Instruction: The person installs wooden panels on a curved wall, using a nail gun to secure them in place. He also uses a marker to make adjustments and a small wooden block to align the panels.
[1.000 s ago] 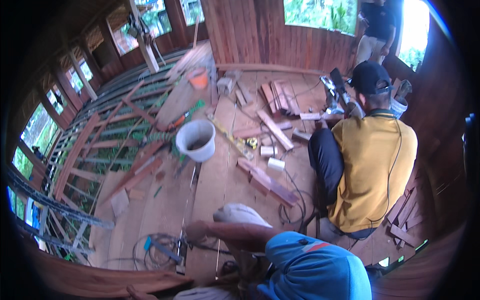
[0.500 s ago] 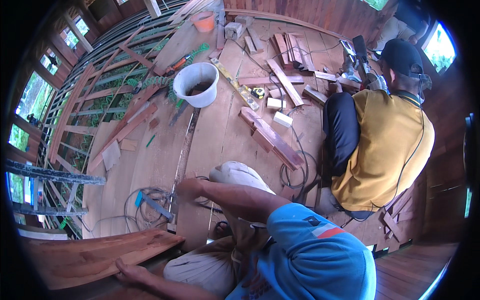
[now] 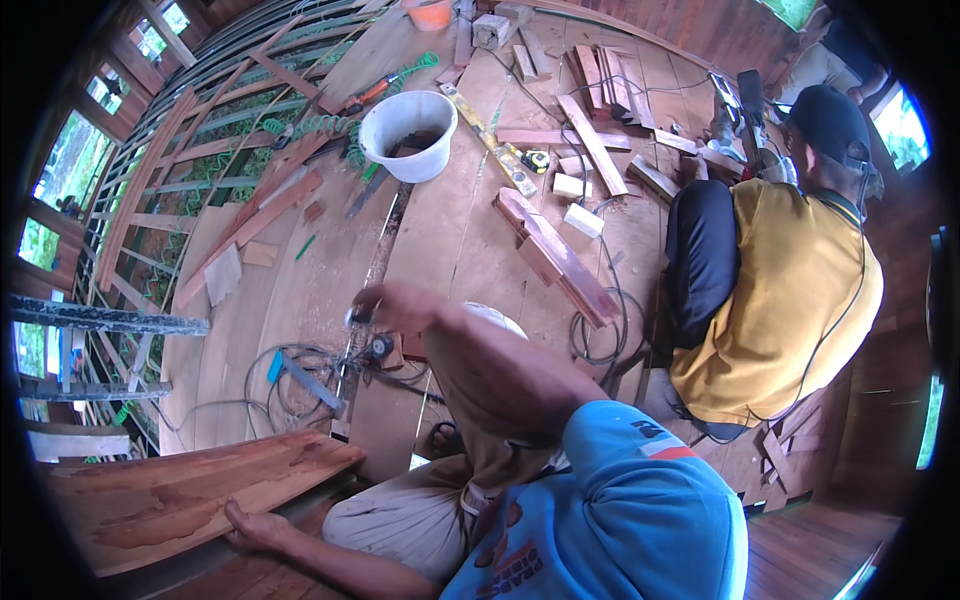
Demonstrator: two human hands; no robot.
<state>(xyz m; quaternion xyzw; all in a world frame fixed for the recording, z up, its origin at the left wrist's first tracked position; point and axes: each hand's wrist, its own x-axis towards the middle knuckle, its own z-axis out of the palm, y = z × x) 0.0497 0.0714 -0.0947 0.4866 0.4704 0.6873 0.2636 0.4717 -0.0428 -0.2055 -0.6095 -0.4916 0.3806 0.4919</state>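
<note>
My left hand [image 3: 252, 525] grips the near edge of a long reddish wooden board [image 3: 180, 490] at the lower left, fingertips curled onto it. My right hand [image 3: 400, 305] is raised near the middle, above my bent knee, blurred and closed around a small dark and silvery object [image 3: 362, 306] that I cannot make out. Just below that hand a dark power tool [image 3: 381, 348] lies by a coiled black cord, beside a gray flat bar with a teal end [image 3: 312, 383].
A co-worker in yellow [image 3: 775, 300] sits right, by a silver saw [image 3: 730, 115]; another person [image 3: 830, 65] stands behind. A white bucket [image 3: 436, 150], yellow spirit level [image 3: 485, 135], tape measure [image 3: 535, 160], wood offcuts [image 3: 555, 255] and cords lie ahead. Open floor joists [image 3: 210, 180] span the left.
The view has tilted down. My left hand has come fully into view on the board. My right hand has lifted forward with an object visible in it, and my right forearm has swung.
</note>
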